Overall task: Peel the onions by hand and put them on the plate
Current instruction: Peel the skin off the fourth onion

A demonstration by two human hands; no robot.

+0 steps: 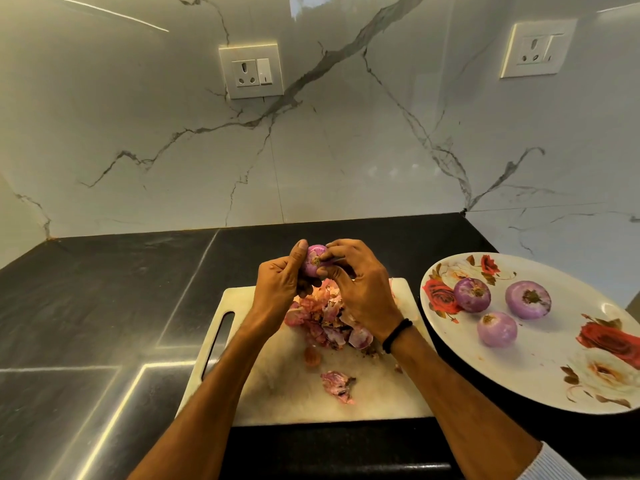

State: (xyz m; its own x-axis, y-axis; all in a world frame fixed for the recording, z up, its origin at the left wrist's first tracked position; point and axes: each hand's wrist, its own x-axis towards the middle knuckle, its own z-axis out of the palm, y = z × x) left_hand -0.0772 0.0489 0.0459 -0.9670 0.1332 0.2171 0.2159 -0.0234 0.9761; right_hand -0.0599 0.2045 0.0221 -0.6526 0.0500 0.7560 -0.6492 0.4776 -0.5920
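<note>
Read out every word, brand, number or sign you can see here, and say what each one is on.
No text can be read here.
Middle wall socket: small mark on its switch, too small to read.
Right wall socket: switch marks too small to read.
Plate: flower print only, no words.
Cutting board: no markings.

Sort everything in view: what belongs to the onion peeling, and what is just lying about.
Belongs to the job:
left hand and right hand, both on the onion
three peeled onions on the plate
cutting board with the heap of skins

Just there:
two wall sockets
counter
wristband
</note>
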